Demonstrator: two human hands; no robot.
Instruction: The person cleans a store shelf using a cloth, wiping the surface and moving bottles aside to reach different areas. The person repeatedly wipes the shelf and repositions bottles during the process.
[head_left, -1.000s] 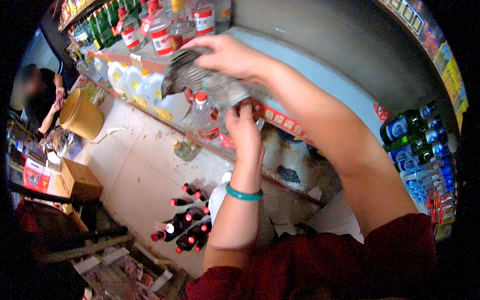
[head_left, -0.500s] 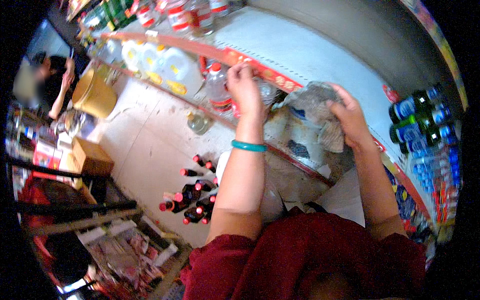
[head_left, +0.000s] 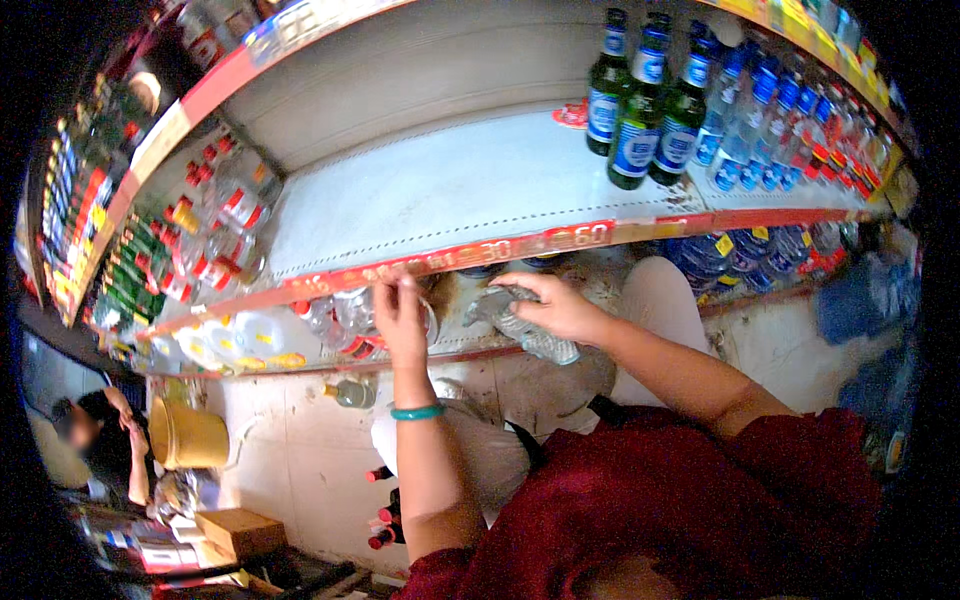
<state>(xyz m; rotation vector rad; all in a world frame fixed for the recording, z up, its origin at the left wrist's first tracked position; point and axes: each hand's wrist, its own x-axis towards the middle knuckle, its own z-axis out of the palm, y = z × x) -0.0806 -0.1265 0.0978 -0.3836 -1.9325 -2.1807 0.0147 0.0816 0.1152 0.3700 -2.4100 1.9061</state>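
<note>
The grey cloth (head_left: 530,335) is bunched at the middle of the frame, just below the red strip (head_left: 345,278) along the shelf edge, and my right grip (head_left: 562,308) is closed on its upper part, thumb and fingers pinching it while the rest hangs down. My left grip (head_left: 402,322), left of centre, is raised to the red strip with fingers bent; I cannot tell whether they hold anything. A green bracelet (head_left: 417,412) circles that wrist. Just left of it, clear plastic bottles (head_left: 320,320) stand under the shelf (head_left: 430,195). On the shelf, green bottles (head_left: 635,145) stand at upper right beside clear bottles with blue caps (head_left: 745,135), and red-labelled bottles (head_left: 240,210) crowd its left end. Farther out, at lower left, are a yellow bucket (head_left: 190,437), a cardboard box (head_left: 240,533) and another person (head_left: 128,415).
</note>
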